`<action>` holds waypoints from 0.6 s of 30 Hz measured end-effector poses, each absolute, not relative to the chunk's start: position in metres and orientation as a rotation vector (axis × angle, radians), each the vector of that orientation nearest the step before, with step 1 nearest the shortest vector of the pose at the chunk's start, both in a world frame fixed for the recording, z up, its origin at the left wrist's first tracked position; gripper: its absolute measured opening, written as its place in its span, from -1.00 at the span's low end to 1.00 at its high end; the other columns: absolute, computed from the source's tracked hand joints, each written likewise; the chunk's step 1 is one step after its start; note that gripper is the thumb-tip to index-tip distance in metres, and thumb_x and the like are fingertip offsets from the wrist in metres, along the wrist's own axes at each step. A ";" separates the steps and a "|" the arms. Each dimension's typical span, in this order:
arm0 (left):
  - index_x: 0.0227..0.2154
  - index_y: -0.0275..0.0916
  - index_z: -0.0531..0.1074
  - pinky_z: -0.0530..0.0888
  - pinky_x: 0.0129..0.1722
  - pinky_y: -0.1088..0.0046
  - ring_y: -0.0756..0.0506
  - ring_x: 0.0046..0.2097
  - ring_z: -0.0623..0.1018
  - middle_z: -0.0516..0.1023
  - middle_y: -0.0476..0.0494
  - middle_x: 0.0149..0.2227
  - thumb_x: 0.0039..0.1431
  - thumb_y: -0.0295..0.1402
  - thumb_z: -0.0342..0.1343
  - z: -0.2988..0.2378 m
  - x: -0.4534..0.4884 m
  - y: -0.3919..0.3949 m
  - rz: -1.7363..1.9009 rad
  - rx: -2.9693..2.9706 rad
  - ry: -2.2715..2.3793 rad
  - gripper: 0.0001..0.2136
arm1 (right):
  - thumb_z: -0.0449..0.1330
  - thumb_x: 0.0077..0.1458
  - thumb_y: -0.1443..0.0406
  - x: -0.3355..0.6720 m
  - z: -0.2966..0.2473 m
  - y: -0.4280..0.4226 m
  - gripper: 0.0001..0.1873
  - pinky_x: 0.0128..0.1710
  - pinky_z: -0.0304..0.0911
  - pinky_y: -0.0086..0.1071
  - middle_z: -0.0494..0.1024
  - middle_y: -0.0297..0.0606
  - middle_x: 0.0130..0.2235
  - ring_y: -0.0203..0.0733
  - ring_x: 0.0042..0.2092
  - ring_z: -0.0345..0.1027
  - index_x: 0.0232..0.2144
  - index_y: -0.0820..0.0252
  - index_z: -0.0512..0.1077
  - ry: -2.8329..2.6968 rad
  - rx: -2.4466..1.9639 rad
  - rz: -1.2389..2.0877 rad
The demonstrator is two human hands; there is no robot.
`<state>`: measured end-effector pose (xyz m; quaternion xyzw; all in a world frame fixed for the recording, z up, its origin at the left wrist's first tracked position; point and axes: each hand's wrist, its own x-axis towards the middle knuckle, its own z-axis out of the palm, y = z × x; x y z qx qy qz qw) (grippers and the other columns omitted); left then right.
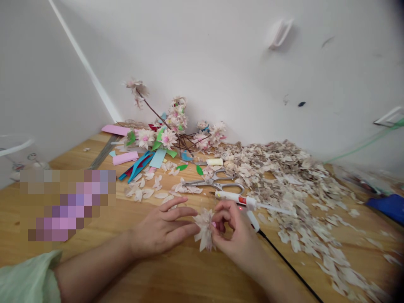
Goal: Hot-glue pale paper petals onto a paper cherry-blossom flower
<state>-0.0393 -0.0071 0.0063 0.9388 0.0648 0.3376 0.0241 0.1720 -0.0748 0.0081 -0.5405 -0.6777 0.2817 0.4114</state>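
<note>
A pale artificial flower (205,235) with many pointed, layered petals is between my two hands just above the wooden table. My left hand (164,229) has its fingers stretched and spread, the tips at the flower's left edge. On the other side, my right hand (233,231) pinches the flower with thumb and forefinger. A small pink spot shows at those fingertips; I cannot tell what it is. Right behind that hand lies a white glue gun (233,198) with a glue stick in its back and a small red light. Silver scissors (217,183) rest beyond it.
Loose dried petals (277,168) are heaped at the back right and trail down the right side. Finished flowers on a twig (154,111) stand by the wall. Blue strips (139,166) and pink paper rolls (125,158) lie left of centre. A black cord (287,263) runs toward the front.
</note>
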 end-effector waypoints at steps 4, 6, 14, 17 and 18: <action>-0.11 -0.21 0.39 0.13 0.26 0.29 -0.05 0.01 0.48 0.63 -0.01 -0.20 0.19 -0.60 -0.04 0.006 -0.038 -0.008 1.107 2.982 0.183 -0.73 | 0.07 -0.01 0.39 0.173 0.007 -0.075 -0.74 -0.47 0.27 -0.46 0.29 -0.49 -0.49 -0.34 -0.49 0.25 -0.25 0.06 0.12 -1.708 -1.357 0.703; -0.10 -0.23 0.36 0.10 0.27 0.27 -0.05 0.04 0.45 0.62 -0.02 -0.17 0.16 -0.61 -0.01 0.004 -0.037 -0.008 1.130 2.988 0.193 -0.72 | 0.07 0.00 0.40 0.173 0.007 -0.075 -0.75 -0.47 0.28 -0.47 0.30 -0.49 -0.49 -0.34 -0.49 0.27 -0.25 0.06 0.13 -1.706 -1.366 0.683; -0.01 -0.18 0.16 0.30 0.08 0.12 -0.17 0.01 0.40 0.41 -0.20 -0.07 0.03 -0.52 0.04 -0.001 -0.032 -0.010 1.319 2.321 0.760 -0.57 | 0.10 0.03 0.43 0.169 0.003 -0.071 -0.88 -0.53 0.25 -0.51 0.37 -0.43 -0.51 -0.36 -0.53 0.28 -0.42 0.11 0.29 -1.745 -1.306 0.123; -0.02 -0.15 0.12 0.40 -0.07 0.23 -0.12 -0.11 0.44 0.40 -0.15 -0.16 0.10 -0.41 0.05 -0.002 -0.026 -0.015 1.205 2.054 0.899 -0.62 | 0.12 0.05 0.42 0.164 0.001 -0.071 -0.89 -0.54 0.26 -0.52 0.38 -0.44 -0.55 -0.36 -0.55 0.29 -0.44 0.12 0.30 -1.733 -1.277 0.012; -0.02 -0.15 0.10 0.41 -0.11 0.26 -0.10 -0.15 0.45 0.41 -0.12 -0.20 0.10 -0.38 0.06 -0.003 -0.024 -0.017 1.152 1.975 0.919 -0.62 | 0.12 0.06 0.42 0.162 0.000 -0.071 -0.90 -0.55 0.26 -0.52 0.38 -0.44 -0.56 -0.36 -0.55 0.30 -0.44 0.12 0.31 -1.737 -1.274 -0.010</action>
